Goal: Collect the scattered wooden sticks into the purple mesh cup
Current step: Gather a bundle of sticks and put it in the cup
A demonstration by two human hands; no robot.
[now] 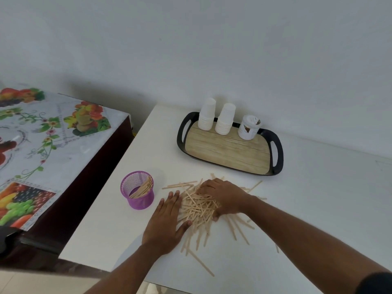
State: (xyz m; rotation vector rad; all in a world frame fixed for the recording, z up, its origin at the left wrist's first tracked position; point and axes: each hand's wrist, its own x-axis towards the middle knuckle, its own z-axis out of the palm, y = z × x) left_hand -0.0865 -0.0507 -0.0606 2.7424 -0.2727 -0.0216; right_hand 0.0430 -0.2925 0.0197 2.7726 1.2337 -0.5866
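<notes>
wooden sticks [198,206] look light, stiff (and slippery); we rake them with left hand [167,221] flat, right hand [224,196] curled over the pile, best gripped mid-bundle for the purple mesh cup [137,190].

a plain pale wall [191,49] stands behind a white surface [318,187]; beside it, a dark table under a fruit-print cloth [42,134].

Pale matt wood sticks [199,206], purple perforated mesh cup [138,189].
Beyond right hand [222,196]: wood-grain tray [229,149], glossy black rim; table [318,187] was smooth matt white.
</notes>
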